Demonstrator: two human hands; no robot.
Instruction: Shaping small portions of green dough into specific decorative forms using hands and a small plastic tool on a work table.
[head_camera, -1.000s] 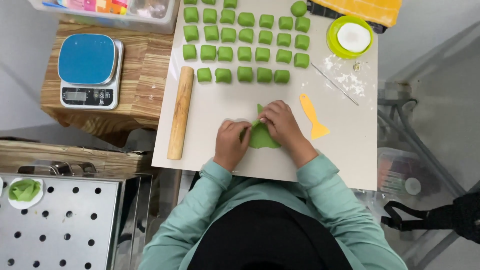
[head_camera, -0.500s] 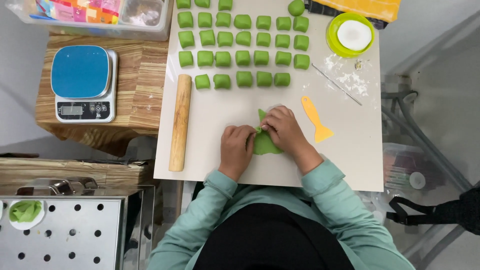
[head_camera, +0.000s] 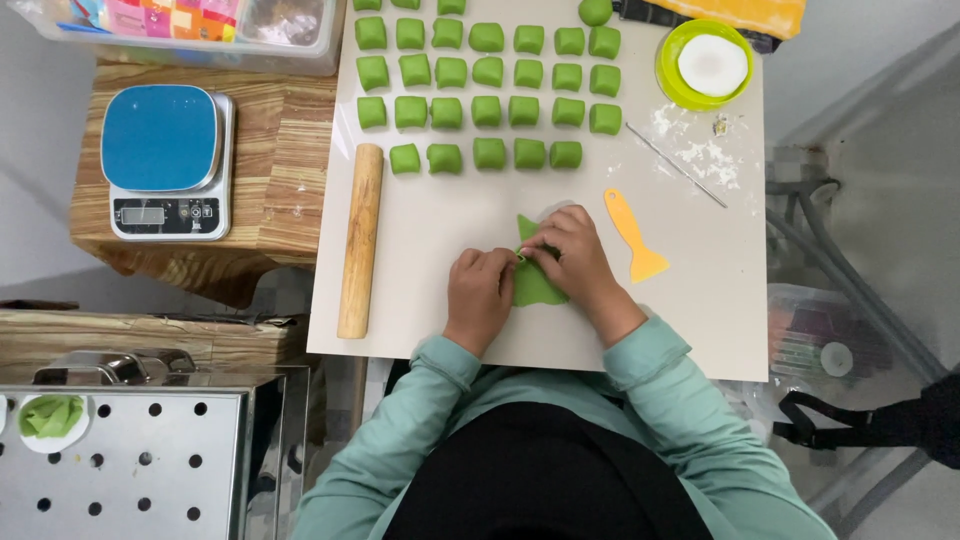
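Note:
A flat piece of green dough (head_camera: 533, 283) lies on the beige work board (head_camera: 440, 220) near its front edge. My left hand (head_camera: 480, 296) pinches the dough's left edge with its fingertips. My right hand (head_camera: 578, 262) covers the dough's right side and pinches the same fold near the top. Most of the dough is hidden under my right hand. Several green dough blocks (head_camera: 487, 98) sit in rows at the far end of the board.
A wooden rolling pin (head_camera: 360, 238) lies along the board's left edge. An orange scraper (head_camera: 634, 236), a thin metal rod (head_camera: 676, 165) and a green bowl of white flour (head_camera: 705, 65) lie right. A blue kitchen scale (head_camera: 165, 160) and a perforated steel tray (head_camera: 120, 465) are left.
Both hands stay on the dough with small finger movements along its fold. The view has shifted slightly; nothing else on the board moved.

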